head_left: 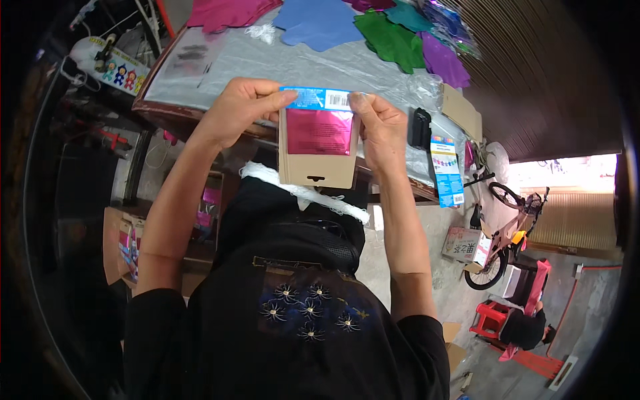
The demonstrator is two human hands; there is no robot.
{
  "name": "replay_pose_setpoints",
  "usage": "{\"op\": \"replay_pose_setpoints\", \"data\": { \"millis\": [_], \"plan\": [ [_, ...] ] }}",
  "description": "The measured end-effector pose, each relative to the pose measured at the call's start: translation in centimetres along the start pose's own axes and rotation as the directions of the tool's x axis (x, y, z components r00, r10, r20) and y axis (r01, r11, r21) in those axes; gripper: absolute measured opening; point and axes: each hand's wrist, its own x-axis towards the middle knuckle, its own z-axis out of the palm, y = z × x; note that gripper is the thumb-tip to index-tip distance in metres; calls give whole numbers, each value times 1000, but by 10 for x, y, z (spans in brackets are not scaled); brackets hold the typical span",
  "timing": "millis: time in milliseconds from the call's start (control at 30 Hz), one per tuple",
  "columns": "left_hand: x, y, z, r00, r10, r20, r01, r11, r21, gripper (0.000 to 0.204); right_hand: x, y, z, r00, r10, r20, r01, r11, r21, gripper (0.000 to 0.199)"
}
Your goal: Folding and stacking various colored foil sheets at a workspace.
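Note:
Between my hands is a flat cardboard package (319, 172) with a blue printed strip (313, 98) across its upper end. Behind it, in the middle, shows a shiny magenta packet (320, 132), and a hanging slot is cut near the lower end. My left hand (248, 110) pinches the strip's left corner between thumb and fingers. At the right corner, my right hand (383, 127) grips it the same way. A bundle of white string (303, 193) lies across my lap below the package.
The table (247, 73) carries coloured foil-like pieces, such as a blue one (317, 25) and a green one (390, 40). A black case (420, 128) and a printed card (447, 172) lie at its right. An open carton (119, 247) stands lower left. Far right are a bicycle (507, 227) and another person (523, 328).

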Motion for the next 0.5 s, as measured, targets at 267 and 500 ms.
{"op": "replay_pose_setpoints", "data": {
  "millis": [267,500],
  "plan": [
    [-32,-16,-27,994,5,-108,-4,1000,5,29,-2,16,-3,976,109,190,-56,962,-267,19],
    [-86,-23,-62,921,17,-388,-29,999,-24,26,9,38,-51,994,106,-18,-105,920,-378,22]
  ]
}}
